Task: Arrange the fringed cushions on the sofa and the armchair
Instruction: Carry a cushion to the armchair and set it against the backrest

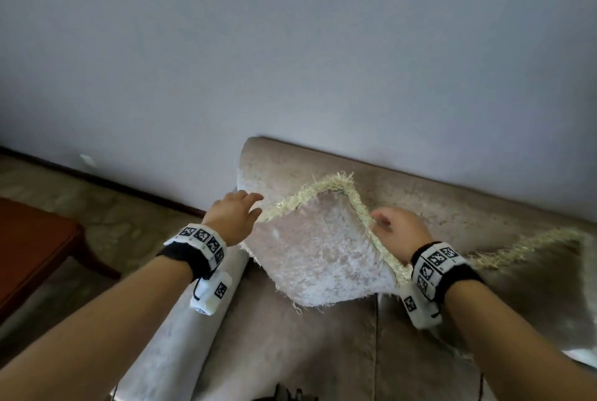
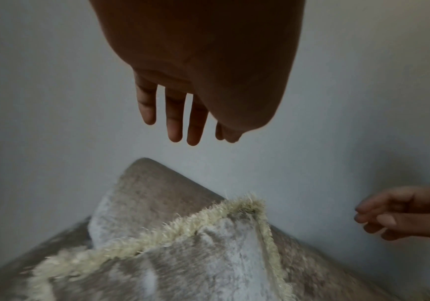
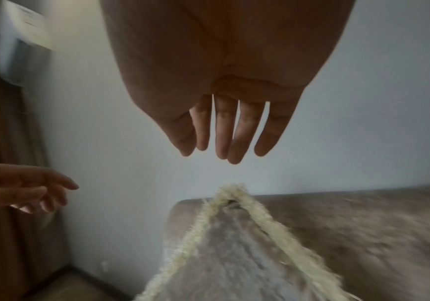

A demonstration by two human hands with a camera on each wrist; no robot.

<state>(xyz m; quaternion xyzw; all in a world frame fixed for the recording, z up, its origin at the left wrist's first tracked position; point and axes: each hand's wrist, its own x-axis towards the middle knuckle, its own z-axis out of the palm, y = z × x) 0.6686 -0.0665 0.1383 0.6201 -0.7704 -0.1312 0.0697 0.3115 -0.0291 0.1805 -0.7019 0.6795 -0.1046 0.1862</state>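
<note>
A beige velvet cushion with a cream fringe stands on one corner, leaning against the backrest at the left end of the sofa. Its top corner points up, also seen in the right wrist view. My left hand hovers by the cushion's upper left edge, fingers straight and empty. My right hand hovers over the upper right edge, fingers straight and empty. A second fringed cushion lies on the seat to the right.
The sofa's pale armrest runs below my left wrist. A red-brown wooden table stands on the floor at the left. A plain wall rises behind the sofa. A brown curtain hangs at the far left.
</note>
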